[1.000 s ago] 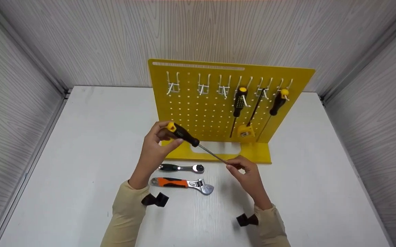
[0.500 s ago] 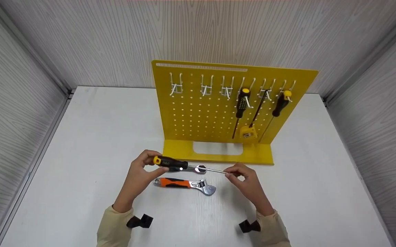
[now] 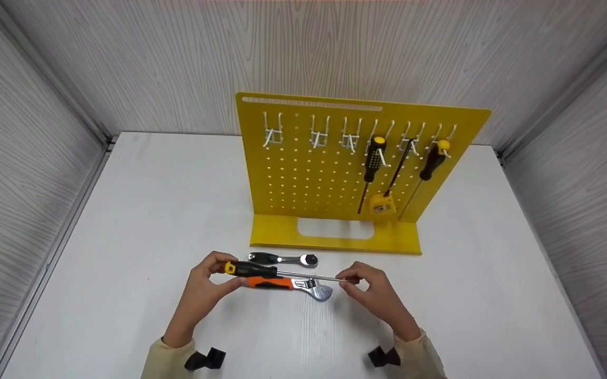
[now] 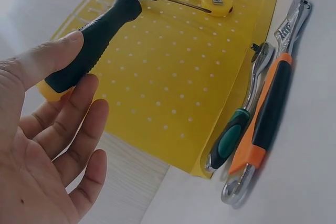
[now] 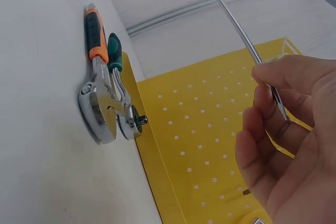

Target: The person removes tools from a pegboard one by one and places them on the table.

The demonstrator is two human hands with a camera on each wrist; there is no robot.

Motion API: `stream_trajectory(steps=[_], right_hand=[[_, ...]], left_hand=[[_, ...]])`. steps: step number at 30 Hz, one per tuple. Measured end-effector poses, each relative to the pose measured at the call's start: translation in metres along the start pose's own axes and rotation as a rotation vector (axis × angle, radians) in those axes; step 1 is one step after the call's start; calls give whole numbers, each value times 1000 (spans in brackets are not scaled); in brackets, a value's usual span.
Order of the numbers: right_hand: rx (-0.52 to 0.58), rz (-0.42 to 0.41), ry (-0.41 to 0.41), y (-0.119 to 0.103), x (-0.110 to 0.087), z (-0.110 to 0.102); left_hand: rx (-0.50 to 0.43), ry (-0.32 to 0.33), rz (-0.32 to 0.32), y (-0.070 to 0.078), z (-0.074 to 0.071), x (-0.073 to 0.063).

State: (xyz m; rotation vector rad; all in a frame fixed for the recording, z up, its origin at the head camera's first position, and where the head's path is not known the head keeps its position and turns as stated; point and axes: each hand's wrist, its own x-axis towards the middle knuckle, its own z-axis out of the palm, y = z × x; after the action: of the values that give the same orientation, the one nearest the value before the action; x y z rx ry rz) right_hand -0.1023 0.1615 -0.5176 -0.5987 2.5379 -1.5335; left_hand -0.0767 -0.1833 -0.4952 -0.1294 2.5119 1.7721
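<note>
A screwdriver (image 3: 251, 269) with a black and yellow handle is held level above the table between both hands. My left hand (image 3: 203, 287) pinches the handle near its yellow end, thumb on one side and fingers on the other. At the other end, my right hand (image 3: 369, 289) pinches the steel shaft close to its flat tip, which shows past the thumb in the right wrist view. Below lies an adjustable wrench (image 3: 319, 291) with an orange and black grip, partly covered by the screwdriver in the head view. A ratchet wrench (image 3: 282, 259) with a dark green handle lies just behind it.
A yellow pegboard (image 3: 309, 179) stands behind the tools on its base (image 3: 274, 231). White hooks (image 3: 318, 138) line its upper part. From the right-hand hooks hang two screwdrivers (image 3: 375, 160) and a yellow tape measure (image 3: 382, 204) on a black strap. Patterned walls (image 3: 177, 63) surround the table.
Both hands have brought the screwdriver down and toward the person, away from the pegboard. It has turned from slanted to nearly level across the view.
</note>
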Motion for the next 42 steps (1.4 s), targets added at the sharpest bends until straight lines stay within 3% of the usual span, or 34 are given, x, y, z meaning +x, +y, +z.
stream_trajectory(steps=[12,23,28,36,42], right_hand=[[-50,7,-50,17,-10,4],[-85,28,-102,27,-15,7],[-110,46,-122,30,-17,8],[-159,144,-190,32,-21,10],[-221,107,-205,35,-22,15]], left_hand=[[29,-38,-82,-25,10,-1],[156,-75,-185,-39,13,-4],[170,-76,-202,-45,13,-5],[162,-92,-204,-54,14,-8],[165,-92,-177,-63,14,-13]])
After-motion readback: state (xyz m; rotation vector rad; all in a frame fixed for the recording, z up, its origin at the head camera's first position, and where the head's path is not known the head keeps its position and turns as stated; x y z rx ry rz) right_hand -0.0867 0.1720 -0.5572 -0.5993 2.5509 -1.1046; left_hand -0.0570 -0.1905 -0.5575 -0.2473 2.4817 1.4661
